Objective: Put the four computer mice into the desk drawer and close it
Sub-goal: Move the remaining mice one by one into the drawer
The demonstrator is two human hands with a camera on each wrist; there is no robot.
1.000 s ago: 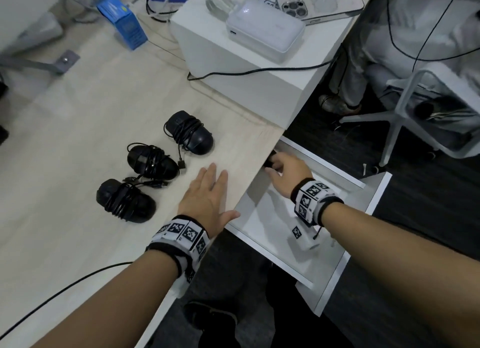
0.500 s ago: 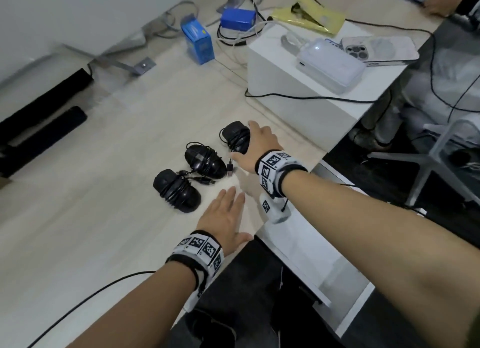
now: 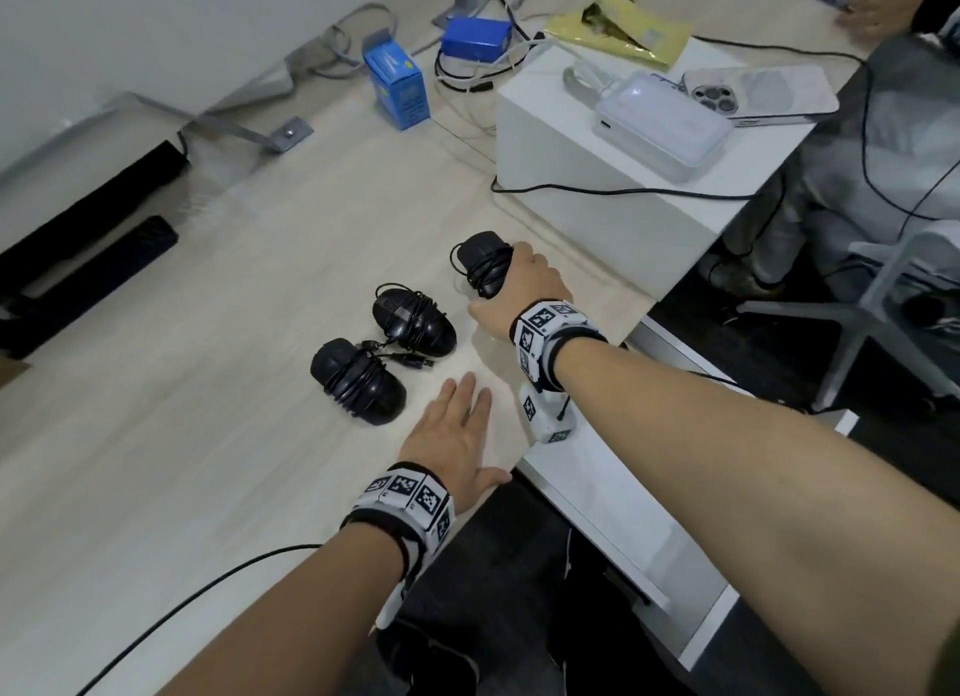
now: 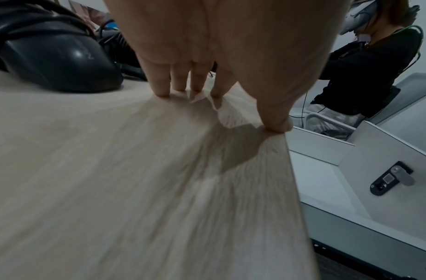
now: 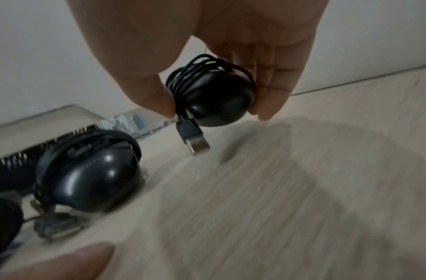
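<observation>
Mouse (image 5: 214,98) held in the right hand (image 3: 524,290) grip; only the wrist view shows its dangling USB plug (image 5: 195,140).

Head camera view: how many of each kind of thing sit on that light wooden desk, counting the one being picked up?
Black mice with cords wrapped round: 3
Blue boxes: 2
White box: 1
Total: 6

Three black cord-wrapped computer mice (image 3: 480,263) (image 3: 414,320) (image 3: 357,381) show. Two blue cardboard boxes (image 3: 397,84) (image 3: 475,40) stand behind. One white phone (image 3: 759,94) lies nearby.
</observation>
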